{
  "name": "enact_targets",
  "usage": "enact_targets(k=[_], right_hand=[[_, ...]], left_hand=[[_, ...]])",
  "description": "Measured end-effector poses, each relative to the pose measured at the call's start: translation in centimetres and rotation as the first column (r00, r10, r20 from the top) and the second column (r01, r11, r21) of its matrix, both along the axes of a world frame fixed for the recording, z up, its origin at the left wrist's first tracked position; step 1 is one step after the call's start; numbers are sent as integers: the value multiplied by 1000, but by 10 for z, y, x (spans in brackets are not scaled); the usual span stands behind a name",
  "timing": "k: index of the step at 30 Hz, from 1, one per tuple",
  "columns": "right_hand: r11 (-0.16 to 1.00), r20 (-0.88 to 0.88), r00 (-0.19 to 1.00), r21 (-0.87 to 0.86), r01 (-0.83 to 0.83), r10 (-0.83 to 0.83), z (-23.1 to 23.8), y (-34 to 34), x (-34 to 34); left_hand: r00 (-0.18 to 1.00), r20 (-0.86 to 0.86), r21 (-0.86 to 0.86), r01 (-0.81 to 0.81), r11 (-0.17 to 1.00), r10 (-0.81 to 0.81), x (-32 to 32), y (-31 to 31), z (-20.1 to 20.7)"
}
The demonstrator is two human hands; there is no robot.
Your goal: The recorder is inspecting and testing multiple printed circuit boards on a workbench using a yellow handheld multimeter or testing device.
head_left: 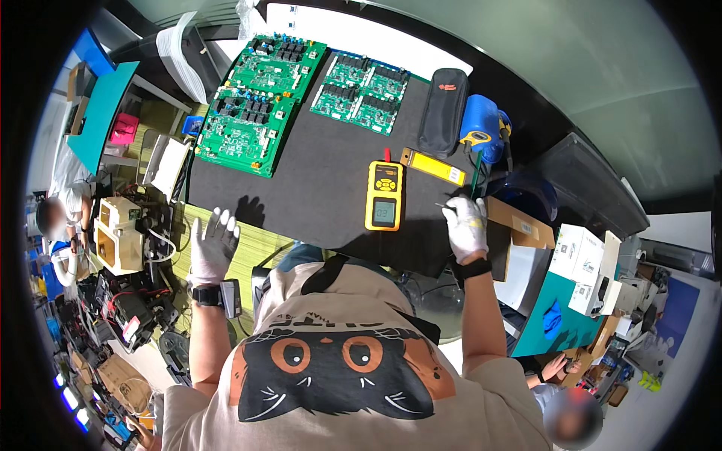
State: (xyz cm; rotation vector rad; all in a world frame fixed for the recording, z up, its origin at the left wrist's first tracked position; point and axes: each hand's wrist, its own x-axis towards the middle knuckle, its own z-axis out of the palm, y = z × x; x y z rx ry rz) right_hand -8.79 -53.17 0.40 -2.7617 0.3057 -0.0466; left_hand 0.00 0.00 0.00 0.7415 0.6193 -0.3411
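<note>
My left hand, in a white glove, is raised off the table's near left edge with its fingers spread and nothing in it. My gloved right hand is at the table's right side, fingers closed on a thin pointed tool whose tip sticks out to the left; its kind is too small to make out. Left of that hand lies a yellow handheld meter with a lit display and a red tip at its far end. Just beyond the hand is a flat yellow-and-brown package.
Large green circuit boards lie at the far left, with a smaller board panel beside them. A black case and a blue-and-yellow device stand far right. An open cardboard box is right of my hand. Other people work nearby.
</note>
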Motion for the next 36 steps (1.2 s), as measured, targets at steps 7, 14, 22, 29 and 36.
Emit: enact_targets(k=[7,14,22,29,36], right_hand=[[831,42,997,555,31,-65,57,43,-9],[902,278,958,391,-185,76,113,94,-4],[881,286,952,418,-223,105,131,144,17],[878,245,959,415,-239,145,140,212,57],[881,280,931,343,-325,235,144,258,90]], left_hand=[[912,55,67,402,913,-405,3,-109,19],[760,197,188,590,785,-619,-5,-149,48],[766,251,276,529,802,-592,4,-111,56],[710,314,338,537,773,-631,42,-68,81],[727,309,374,500,781,-613,65,-19,75]])
